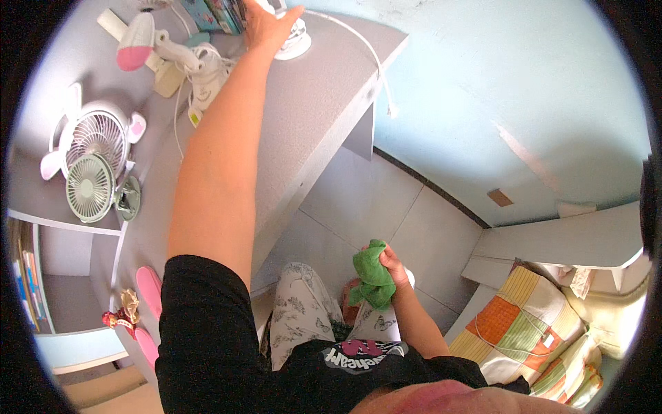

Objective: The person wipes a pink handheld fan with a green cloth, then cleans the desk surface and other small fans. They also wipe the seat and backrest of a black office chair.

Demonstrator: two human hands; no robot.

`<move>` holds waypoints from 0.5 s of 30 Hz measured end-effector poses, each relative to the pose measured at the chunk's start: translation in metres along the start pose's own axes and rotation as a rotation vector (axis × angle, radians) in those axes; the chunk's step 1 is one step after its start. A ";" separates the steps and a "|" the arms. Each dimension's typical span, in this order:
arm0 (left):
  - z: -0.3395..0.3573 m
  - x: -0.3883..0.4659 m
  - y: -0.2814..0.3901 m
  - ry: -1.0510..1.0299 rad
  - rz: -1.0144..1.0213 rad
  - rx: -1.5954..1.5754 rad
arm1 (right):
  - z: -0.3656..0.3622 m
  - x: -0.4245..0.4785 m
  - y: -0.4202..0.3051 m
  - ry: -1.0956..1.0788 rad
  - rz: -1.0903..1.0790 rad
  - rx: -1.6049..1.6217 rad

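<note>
My left hand (266, 32) reaches to the far end of the grey desk (305, 88). It grips a white corded appliance with a round base (295, 50); its upper part is cut off by the picture's top edge. A white cord (362, 39) lies near it and hangs over the desk's edge. Low in front of my legs, my right hand (394, 266) holds a bunched green cloth (373, 274).
Left of my arm stand a white fan (98, 129), a green clip fan (89, 187), a white-and-pink hair dryer (137, 44) and a power strip (168, 80). Books (214, 15) stand behind. Right are a blue wall (465, 77) and a patchwork quilt (517, 321).
</note>
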State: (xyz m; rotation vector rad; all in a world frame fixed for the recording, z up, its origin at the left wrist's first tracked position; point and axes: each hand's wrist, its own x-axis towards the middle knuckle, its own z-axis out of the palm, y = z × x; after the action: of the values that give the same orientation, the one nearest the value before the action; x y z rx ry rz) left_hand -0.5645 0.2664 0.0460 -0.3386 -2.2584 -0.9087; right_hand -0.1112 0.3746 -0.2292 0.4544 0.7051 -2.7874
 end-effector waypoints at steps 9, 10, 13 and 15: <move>-0.033 -0.019 0.017 -0.146 -0.043 0.167 | -0.022 0.019 -0.003 -0.049 -0.020 -0.117; -0.047 -0.026 0.030 -0.180 0.004 0.173 | -0.024 0.022 -0.004 -0.060 -0.027 -0.142; -0.071 -0.057 0.040 -0.185 0.233 0.129 | -0.004 0.016 -0.011 -0.054 -0.064 -0.194; -0.091 -0.085 0.059 -0.221 0.338 0.084 | 0.004 0.013 -0.016 -0.082 -0.107 -0.240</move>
State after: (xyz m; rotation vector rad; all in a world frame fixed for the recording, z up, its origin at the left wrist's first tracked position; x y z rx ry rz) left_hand -0.4298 0.2470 0.0677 -0.7883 -2.3311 -0.6237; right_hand -0.1291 0.3846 -0.2242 0.2618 1.0570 -2.7499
